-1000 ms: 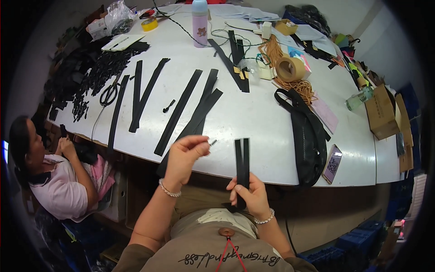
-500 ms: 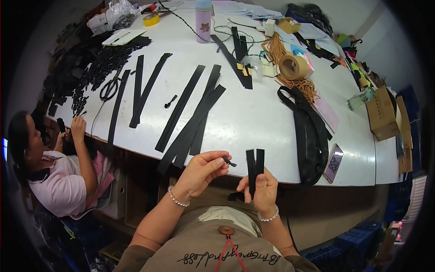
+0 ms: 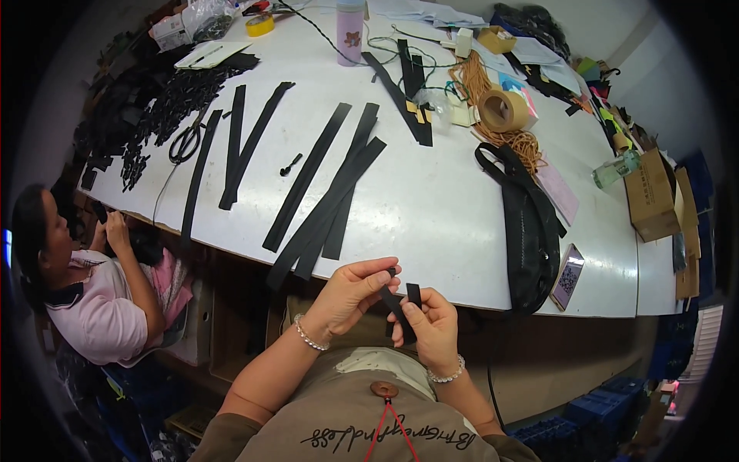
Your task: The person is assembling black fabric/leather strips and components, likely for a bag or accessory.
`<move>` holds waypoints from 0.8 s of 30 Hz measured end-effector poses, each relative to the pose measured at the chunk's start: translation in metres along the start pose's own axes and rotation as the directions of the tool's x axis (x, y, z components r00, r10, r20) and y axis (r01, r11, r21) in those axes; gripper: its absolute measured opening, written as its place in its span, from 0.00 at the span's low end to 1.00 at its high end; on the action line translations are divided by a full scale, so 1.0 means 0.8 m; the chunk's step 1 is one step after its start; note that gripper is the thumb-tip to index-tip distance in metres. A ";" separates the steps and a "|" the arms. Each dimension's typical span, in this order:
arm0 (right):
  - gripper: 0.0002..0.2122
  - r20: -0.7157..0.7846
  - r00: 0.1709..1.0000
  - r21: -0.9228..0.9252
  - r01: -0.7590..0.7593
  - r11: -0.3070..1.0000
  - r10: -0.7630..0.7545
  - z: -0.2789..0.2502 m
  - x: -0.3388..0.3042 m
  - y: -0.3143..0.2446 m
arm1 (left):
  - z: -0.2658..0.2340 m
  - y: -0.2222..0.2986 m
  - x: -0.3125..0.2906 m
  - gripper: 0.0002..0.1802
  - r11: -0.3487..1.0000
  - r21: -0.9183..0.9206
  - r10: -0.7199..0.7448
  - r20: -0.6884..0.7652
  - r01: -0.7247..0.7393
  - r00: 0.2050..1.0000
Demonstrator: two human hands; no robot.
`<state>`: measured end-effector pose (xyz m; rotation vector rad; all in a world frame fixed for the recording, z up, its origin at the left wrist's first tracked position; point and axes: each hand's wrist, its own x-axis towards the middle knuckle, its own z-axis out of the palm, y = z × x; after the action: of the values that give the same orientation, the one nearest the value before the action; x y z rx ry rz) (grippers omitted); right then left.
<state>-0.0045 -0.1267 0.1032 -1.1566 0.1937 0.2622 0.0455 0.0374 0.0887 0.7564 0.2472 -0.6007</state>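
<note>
My left hand [image 3: 360, 289] pinches a small black piece, which looks like a zipper pull, against one end of a black strip [image 3: 394, 306] that looks like zipper tape. Fingers hide most of the small piece. The strip slants down into my right hand [image 3: 433, 322], whose thumb and fingers are closed on it; its other end sticks up above that hand. Both hands are close together at the table's near edge. On the table ahead lie several long black strips [image 3: 308, 179], some crossing, and another small black pull [image 3: 291, 165] with a loop.
Left of the strips are black-handled scissors [image 3: 185, 143] and a heap of small black pieces [image 3: 173, 104]. A black bag [image 3: 530, 239] and a phone [image 3: 567, 279] lie at right. Farther back stand a purple bottle [image 3: 349, 38] and brown tape [image 3: 502, 112]. A person [image 3: 100, 300] sits at left.
My right hand has moved left toward my left hand, and the two strip ends have parted. One end has come to my left fingers, against the small piece. The seated person's raised hand has lowered.
</note>
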 end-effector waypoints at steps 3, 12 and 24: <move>0.06 0.017 1.000 0.075 0.007 0.997 -0.008 -0.005 0.001 0.007 | 0.000 -0.006 0.003 0.19 0.999 -0.042 -0.026 -0.007 0.026 1.000; 0.06 -0.075 0.997 0.077 -0.001 0.997 0.007 0.000 0.004 0.008 | -0.002 -0.015 0.002 0.10 0.987 -0.152 -0.040 0.043 0.047 0.998; 0.04 -0.096 0.992 0.041 -0.073 0.997 0.076 -0.003 0.005 0.013 | -0.011 -0.040 0.004 0.09 0.948 -0.299 -0.094 0.051 0.105 0.994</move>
<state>-0.0040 -0.1245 0.0919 -1.1272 0.3272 0.2670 0.0289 0.0240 0.0630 0.4386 0.3367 -0.6542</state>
